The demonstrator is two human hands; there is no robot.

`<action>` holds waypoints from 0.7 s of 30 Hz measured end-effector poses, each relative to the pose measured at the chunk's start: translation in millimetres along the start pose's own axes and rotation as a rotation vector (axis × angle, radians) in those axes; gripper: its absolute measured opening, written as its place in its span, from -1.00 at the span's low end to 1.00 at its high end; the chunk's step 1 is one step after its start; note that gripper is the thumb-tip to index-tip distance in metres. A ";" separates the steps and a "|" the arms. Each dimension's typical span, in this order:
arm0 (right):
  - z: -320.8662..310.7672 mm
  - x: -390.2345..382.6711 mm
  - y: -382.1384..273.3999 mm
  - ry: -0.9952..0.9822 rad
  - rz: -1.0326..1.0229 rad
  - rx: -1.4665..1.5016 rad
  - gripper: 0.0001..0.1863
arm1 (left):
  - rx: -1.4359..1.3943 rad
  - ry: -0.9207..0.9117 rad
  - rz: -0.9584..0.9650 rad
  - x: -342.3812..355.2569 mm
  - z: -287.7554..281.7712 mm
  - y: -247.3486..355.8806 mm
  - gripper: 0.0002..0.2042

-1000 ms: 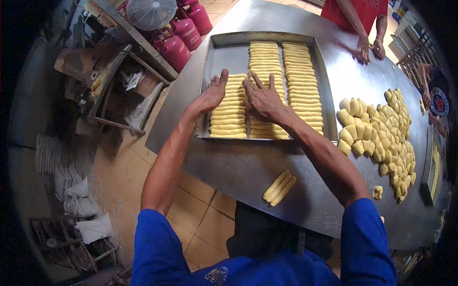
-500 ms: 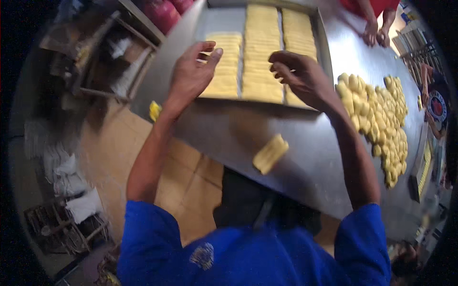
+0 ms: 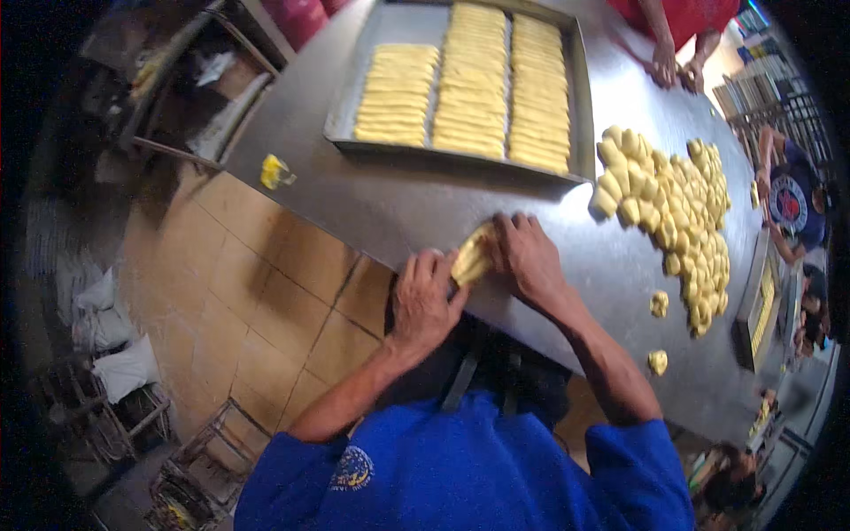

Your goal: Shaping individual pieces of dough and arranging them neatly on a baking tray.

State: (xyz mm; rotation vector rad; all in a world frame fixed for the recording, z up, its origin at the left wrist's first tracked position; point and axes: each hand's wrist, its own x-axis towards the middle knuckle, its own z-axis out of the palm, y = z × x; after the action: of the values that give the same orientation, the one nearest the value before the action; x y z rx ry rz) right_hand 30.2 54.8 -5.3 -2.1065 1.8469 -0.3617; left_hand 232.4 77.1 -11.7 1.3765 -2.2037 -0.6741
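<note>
A small batch of yellow dough strips [image 3: 474, 254] lies at the near edge of the metal table, between my two hands. My left hand [image 3: 425, 296] closes on its left end, fingers curled over it. At the other end my right hand [image 3: 524, 252] grips it with bent fingers. Beyond them stands a shallow metal tray [image 3: 460, 157] holding three columns of dough strips [image 3: 471, 80] laid close together. The left column is shorter than the other two, leaving bare tray behind it.
Many dough lumps [image 3: 668, 195] are heaped on the steel table [image 3: 381, 208] at right, with two loose pieces nearer me. A yellow scrap [image 3: 275, 172] lies near the left edge. Co-workers' hands [image 3: 677, 73] work at the far right; another tray [image 3: 760, 305] stands at right.
Both hands have come back from above the tray to the near table edge and taken hold of the dough strips that lay there. The view has shifted, showing the tray farther up.
</note>
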 end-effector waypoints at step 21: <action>-127.7 177.3 -38.5 0.034 -0.004 1.094 -0.56 | -1.052 -0.053 -0.203 202.3 -144.6 -54.9 -0.48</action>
State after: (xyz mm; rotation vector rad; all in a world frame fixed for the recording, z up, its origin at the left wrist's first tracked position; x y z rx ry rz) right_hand 39.4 -125.3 124.1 -1.3166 1.1732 -1.1000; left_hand 277.3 -151.7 90.7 0.9779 -1.3208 -1.6318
